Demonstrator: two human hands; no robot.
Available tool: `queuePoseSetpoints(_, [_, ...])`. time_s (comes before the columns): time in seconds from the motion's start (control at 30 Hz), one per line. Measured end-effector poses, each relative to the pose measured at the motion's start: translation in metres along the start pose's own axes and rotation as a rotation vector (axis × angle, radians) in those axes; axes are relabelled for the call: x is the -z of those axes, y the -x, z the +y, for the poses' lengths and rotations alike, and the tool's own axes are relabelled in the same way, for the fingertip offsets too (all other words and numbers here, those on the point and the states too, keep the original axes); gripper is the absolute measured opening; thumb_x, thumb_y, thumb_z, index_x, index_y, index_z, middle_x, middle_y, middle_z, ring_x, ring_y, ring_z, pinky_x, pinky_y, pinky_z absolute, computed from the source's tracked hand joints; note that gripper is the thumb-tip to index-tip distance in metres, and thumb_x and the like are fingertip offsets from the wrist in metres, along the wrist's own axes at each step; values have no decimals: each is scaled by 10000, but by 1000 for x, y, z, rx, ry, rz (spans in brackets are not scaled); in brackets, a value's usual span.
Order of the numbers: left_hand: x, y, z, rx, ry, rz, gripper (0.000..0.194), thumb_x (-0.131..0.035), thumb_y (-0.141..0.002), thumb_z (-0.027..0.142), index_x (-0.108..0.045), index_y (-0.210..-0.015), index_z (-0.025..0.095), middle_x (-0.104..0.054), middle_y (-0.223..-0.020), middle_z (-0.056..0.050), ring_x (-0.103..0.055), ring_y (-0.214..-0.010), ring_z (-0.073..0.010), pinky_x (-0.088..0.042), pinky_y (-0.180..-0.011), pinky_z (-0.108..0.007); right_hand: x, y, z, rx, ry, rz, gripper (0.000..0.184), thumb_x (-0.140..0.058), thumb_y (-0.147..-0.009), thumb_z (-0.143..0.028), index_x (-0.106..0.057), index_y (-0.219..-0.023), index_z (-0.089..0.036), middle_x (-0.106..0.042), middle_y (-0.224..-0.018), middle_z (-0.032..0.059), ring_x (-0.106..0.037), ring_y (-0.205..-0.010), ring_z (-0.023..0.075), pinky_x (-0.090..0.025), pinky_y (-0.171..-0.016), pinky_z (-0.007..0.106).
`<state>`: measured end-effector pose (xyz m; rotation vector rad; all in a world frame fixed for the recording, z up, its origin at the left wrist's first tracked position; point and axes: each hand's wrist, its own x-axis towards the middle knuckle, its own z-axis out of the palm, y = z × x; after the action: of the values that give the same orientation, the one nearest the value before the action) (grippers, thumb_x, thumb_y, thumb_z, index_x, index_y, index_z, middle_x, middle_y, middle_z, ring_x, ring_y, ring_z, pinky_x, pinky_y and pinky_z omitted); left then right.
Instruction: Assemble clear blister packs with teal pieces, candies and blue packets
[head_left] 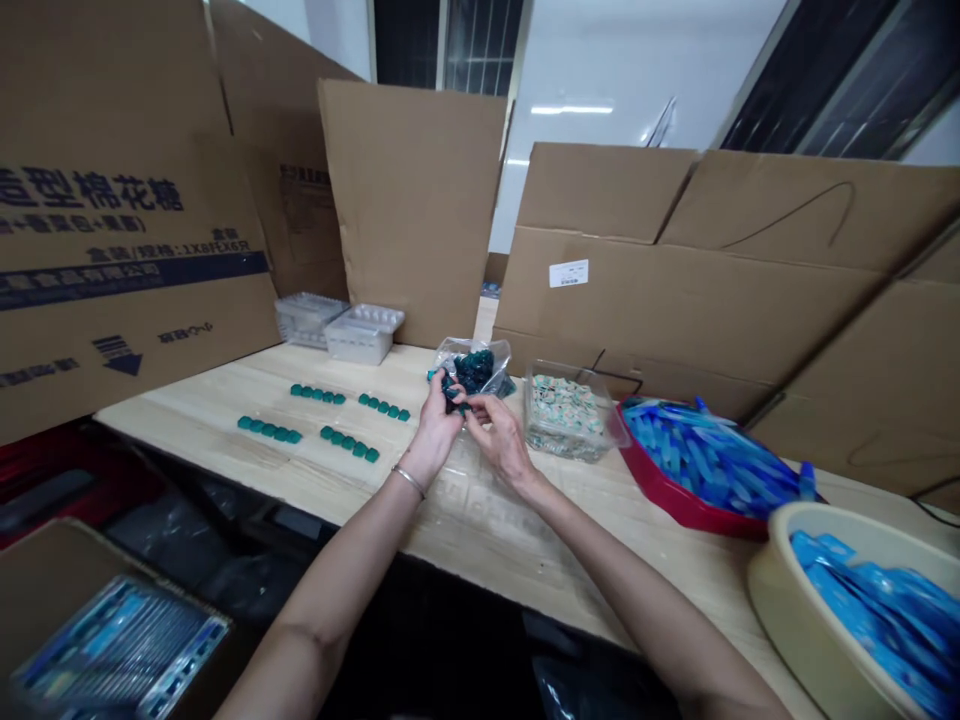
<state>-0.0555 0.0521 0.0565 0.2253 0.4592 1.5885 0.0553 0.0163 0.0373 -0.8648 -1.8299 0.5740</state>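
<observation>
Several small dark teal pieces [452,396] are in my left hand [437,425], whose fingers are curled round them. My right hand [497,437] pinches at one of these pieces from the right; the fingertips of both hands nearly meet. Just behind the hands lies an open clear plastic bag [497,352] holding a heap of the same dark teal pieces [474,371]. To the left, short rows of green pieces [317,394] lie on the wooden table [457,510], side by side within each row. The exact kind of these pieces is too small to tell.
Right of my hands stands a clear tub [566,440] of small printed pieces. Beyond it are a red tray [660,500] of blue sticks and a cream basin [780,580] with blue packets. Clear plastic boxes [360,335] stand at back left. Cardboard walls [420,210] enclose the table.
</observation>
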Motion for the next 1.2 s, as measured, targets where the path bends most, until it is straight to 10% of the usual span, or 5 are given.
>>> queuePoseSetpoints(0.4, [71, 74, 21, 72, -246, -27, 269, -707, -699, 236, -581, -921, 152, -510, -689, 15, -428, -455, -23, -207, -329, -102, -4, 17, -19, -508, -788, -65, 310, -758, -639, -323, -642, -886, -176, -668, -699, 3, -636, -647, 127, -505, -670, 262])
queuePoseSetpoints(0.67, [88, 103, 20, 90, -625, -181, 329, -683, -711, 373, -587, -960, 179, -435, -683, 42, -377, -453, -16, -180, -332, -111, -23, 20, -26, -370, -527, -140, 283, -712, -682, -326, -673, -917, -172, -661, -711, 1, -588, -616, 109, -479, -640, 254])
queuePoseSetpoints(1.2, [98, 100, 25, -149, -795, -5, 405, -690, -658, 495, -603, -866, 159, -465, -612, 47, -389, -455, -34, -231, -367, -148, -42, 22, -13, -437, -514, -159, 264, -692, -639, -281, -676, -869, -153, -665, -683, 4, -614, -600, 120, -504, -657, 268])
